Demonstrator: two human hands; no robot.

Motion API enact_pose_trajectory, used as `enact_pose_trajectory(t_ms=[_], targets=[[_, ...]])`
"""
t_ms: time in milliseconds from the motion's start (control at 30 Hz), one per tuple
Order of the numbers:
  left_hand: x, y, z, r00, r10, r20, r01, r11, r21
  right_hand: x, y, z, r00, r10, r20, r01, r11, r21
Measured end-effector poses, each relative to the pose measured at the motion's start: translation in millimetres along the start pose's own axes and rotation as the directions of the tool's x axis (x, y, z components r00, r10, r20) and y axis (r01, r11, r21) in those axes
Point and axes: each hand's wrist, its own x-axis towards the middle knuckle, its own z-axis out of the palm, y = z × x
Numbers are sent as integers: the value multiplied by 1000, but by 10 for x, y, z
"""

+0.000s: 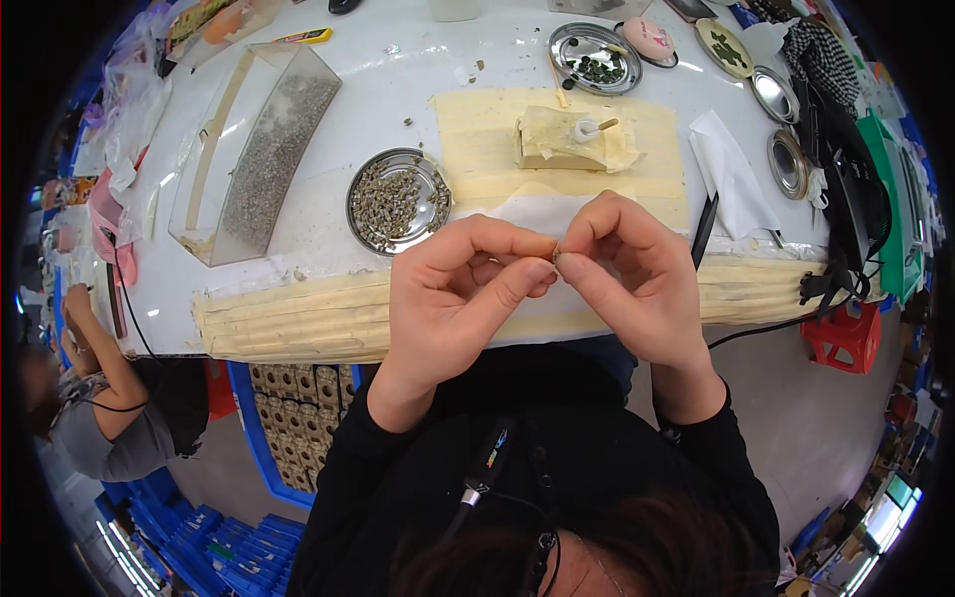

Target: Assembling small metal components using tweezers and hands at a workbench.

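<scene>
My left hand (pixel 468 289) and my right hand (pixel 637 274) meet at the fingertips over the table's near edge. Both are closed in a pinch, thumb against forefinger, on one tiny dark piece (pixel 556 256) that is mostly hidden between them. Just left of my hands stands a round metal dish (pixel 398 239) holding many small greyish-brown pieces (pixel 388 199). Beyond my fingers, a block wrapped in cream tape (pixel 557 154) carries a small white cup (pixel 585 129) with a short stick in it.
A clear bin (pixel 274 149) of grey granules stands on the left. At the back right are a metal tray (pixel 637 75) with dark green pieces, round tins (pixel 788 164) and a white cloth (pixel 731 179). A co-worker (pixel 99 408) sits at far left, near a blue crate (pixel 261 453) below the table.
</scene>
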Motion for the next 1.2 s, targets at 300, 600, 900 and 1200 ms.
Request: enact_pose_trajectory(t_ms=[300,600,900,1200], targets=[[-30,-30,-68,998,65,27,-65,998,7,-33,-2,36,999,-34,0,34,998,59],[-42,-39,-28,986,120,-116,-120,993,5,6,12,149,939,-342,-42,314,900,-303],[-40,-83,-6,965,212,-151,-192,972,136,27,45,161,879,-476,-3,417,773,-478],[-31,-75,-7,945,312,-100,-280,928,245,12,21,152,863,-505,4,440,747,-499]])
